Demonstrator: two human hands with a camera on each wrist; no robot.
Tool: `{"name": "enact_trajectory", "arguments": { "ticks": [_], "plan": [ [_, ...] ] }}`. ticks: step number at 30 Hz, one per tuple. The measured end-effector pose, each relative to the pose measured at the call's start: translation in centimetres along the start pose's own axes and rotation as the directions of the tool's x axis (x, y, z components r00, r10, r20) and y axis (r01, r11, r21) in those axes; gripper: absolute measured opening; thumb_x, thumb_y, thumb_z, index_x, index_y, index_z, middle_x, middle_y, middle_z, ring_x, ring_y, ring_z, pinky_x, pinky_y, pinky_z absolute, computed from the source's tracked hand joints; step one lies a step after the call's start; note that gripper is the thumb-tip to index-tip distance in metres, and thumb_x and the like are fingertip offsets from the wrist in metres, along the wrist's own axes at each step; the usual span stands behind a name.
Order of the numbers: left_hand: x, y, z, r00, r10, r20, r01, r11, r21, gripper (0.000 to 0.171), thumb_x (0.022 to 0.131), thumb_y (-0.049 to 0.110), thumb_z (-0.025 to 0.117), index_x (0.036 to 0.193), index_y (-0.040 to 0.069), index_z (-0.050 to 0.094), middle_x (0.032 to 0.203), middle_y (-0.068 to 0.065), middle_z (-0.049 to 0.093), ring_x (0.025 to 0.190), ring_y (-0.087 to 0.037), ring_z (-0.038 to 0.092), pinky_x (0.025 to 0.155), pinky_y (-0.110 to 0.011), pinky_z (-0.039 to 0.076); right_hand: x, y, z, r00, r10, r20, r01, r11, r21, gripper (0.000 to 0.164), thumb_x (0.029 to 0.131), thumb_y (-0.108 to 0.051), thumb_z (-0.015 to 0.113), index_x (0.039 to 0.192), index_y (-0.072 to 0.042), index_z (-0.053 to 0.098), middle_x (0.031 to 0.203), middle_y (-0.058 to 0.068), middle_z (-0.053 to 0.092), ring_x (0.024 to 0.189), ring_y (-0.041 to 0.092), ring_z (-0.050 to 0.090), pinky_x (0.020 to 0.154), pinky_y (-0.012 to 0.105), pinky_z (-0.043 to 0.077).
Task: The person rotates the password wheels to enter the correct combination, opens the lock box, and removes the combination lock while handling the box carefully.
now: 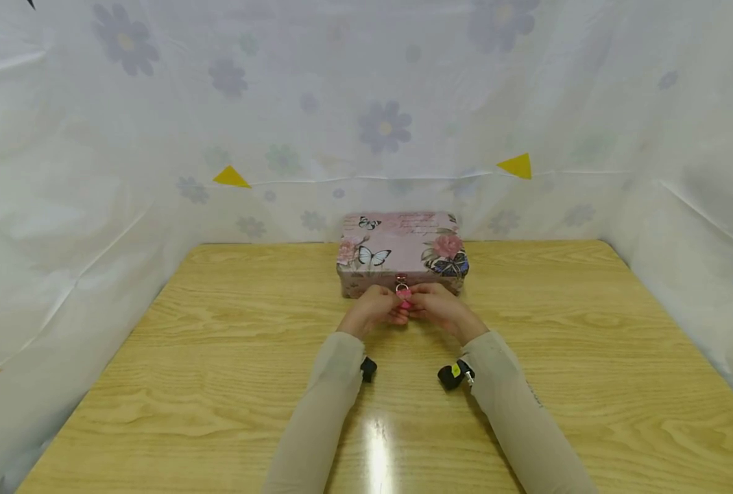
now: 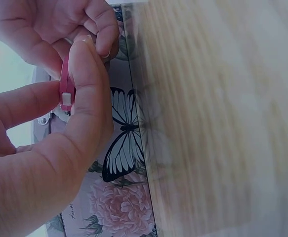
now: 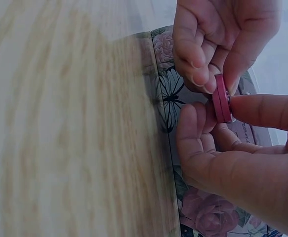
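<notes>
Pink padlock (image 1: 404, 296) at six o'clock on the box (image 1: 403, 241)! We pinch it, left hand (image 1: 375, 307) at nine, right hand (image 1: 441, 306) at three, probably to stop it swinging.

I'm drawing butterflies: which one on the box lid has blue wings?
The butterfly at the front right corner of the lid, below a rose; the left two look whitish.
</notes>
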State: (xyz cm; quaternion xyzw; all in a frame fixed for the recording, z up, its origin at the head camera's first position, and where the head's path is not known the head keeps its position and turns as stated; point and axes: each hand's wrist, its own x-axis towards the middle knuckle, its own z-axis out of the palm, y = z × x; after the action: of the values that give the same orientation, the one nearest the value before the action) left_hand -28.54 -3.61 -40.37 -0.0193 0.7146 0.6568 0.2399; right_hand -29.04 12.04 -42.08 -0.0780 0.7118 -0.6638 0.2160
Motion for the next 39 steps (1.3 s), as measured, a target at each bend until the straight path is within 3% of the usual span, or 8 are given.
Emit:
{"name": "enact_trajectory", "arguments": {
  "ticks": [11, 21, 39],
  "plan": [
    [-0.02, 0.03, -0.01, 1.000, 0.000, 0.004, 0.000, 1.000, 0.001, 0.020, 0.099, 0.000, 0.045, 0.100, -0.016, 0.058, 0.076, -0.012, 0.058, 0.062, -0.017, 0.061, 0.079, -0.038, 0.058, 0.05, 0.06, 0.02, 1.000, 0.002, -0.012, -0.002, 1.000, 0.011, 0.035, 0.100, -0.001, 0.039, 0.127, 0.021, 0.040, 0.100, 0.011, 0.058, 0.083, 0.010, 0.059, 0.083, 0.026, 0.053],
    [0.23, -0.26, -0.02, 1.000, -0.017, 0.001, 0.017, 1.000, 0.010, 0.019, 0.099, 0.000, 0.045, 0.099, -0.015, 0.057, 0.077, -0.011, 0.058, 0.063, -0.019, 0.061, 0.078, -0.037, 0.059, -0.19, 0.12, 0.02, 1.000, -0.017, 0.009, 0.017, 1.000, -0.008, 0.036, 0.098, 0.000, 0.042, 0.126, 0.022, 0.041, 0.104, 0.012, 0.059, 0.087, 0.010, 0.059, 0.090, 0.033, 0.052],
    [0.21, -0.03, -0.08, 0.999, -0.028, -0.023, 0.028, 0.999, 0.030, 0.025, 0.101, 0.004, 0.045, 0.109, -0.016, 0.057, 0.075, -0.010, 0.059, 0.063, -0.017, 0.061, 0.081, -0.039, 0.058, 0.10, 0.06, -0.52, 0.999, 0.022, -0.030, -0.021, 0.999, 0.026, 0.038, 0.100, -0.002, 0.042, 0.127, 0.024, 0.040, 0.089, 0.003, 0.060, 0.078, 0.009, 0.059, 0.081, 0.026, 0.053]
  ]
}}
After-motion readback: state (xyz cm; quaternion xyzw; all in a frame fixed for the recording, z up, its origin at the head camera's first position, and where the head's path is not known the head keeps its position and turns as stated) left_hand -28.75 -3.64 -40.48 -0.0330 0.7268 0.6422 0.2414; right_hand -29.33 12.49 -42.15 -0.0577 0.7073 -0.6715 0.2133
